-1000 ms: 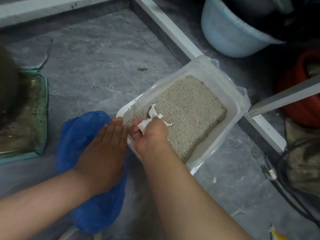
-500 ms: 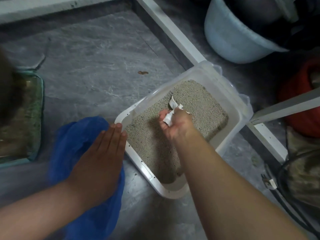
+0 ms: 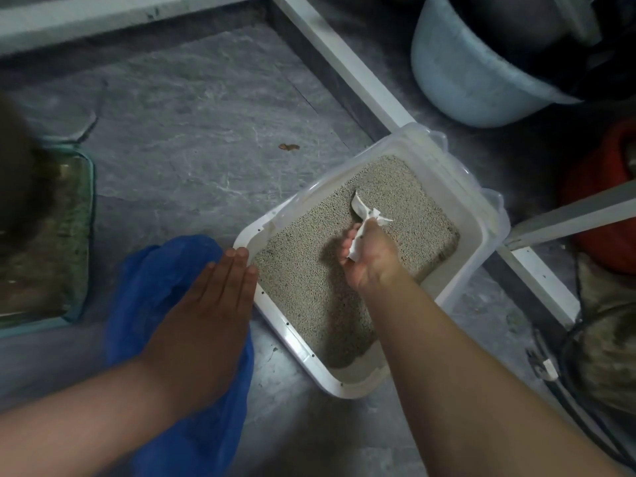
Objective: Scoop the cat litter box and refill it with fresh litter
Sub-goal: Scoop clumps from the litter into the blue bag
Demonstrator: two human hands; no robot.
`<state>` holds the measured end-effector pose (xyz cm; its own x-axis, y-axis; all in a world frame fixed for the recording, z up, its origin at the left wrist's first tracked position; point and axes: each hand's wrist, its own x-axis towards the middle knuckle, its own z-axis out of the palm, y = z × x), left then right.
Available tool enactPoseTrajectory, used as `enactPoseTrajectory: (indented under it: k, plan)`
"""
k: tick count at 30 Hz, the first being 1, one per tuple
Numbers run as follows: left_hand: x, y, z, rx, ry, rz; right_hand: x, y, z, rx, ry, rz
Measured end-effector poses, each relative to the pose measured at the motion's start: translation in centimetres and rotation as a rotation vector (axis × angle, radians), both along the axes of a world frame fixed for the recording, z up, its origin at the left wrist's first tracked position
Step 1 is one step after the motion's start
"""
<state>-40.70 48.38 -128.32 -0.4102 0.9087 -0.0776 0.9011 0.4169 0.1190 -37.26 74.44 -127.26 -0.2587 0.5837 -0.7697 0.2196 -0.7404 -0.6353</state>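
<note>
Over the litter box (image 3: 475, 208) on the grey floor (image 3: 192, 125), the right hand (image 3: 368, 259) grips a white scoop (image 3: 364, 215) above the litter (image 3: 309, 280). Left of the box, the left hand (image 3: 203, 315) lies with flat, straight fingers (image 3: 237, 263) on a blue bag (image 3: 151, 280).

Our hands at the white plastic litter box (image 3: 481, 215), frame centre.
Our right hand (image 3: 370, 258) grips crumpled white paper (image 3: 364, 215) over the grey litter (image 3: 309, 290); our left hand (image 3: 206, 311) lies flat on the blue plastic bag (image 3: 155, 280).

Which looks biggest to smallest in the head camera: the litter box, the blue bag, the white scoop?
1. Litter box, largest.
2. Blue bag, though the left hand hides part, so it's unsure.
3. White scoop, smallest, gripped by the right hand.
</note>
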Motion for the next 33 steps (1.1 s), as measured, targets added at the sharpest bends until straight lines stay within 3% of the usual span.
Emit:
enactPoseTrajectory:
  k: [10, 14, 18, 24, 33]
  plan:
    - [-0.2, 0.5, 0.6, -0.111, -0.03, 0.021, 3.6, -6.3, 1.9, 0.059, 0.076, -0.102]
    - [0.1, 0.4, 0.9, -0.117, -0.033, 0.044, 5.1, -8.4, 2.8, 0.134, 0.065, -0.047]
    - [0.3, 0.2, 1.4, -0.106, -0.06, 0.068, 6.9, -10.6, 3.7, 0.112, 0.046, 0.006]
    - [2.2, -0.5, 2.3, -0.087, -0.137, 0.091, 8.4, -12.6, 3.8, 0.075, 0.064, -0.082]
    - [2.7, -0.9, 3.7, -0.244, -0.142, 0.094, 9.6, -14.5, 3.3, 0.163, 0.052, -0.011]
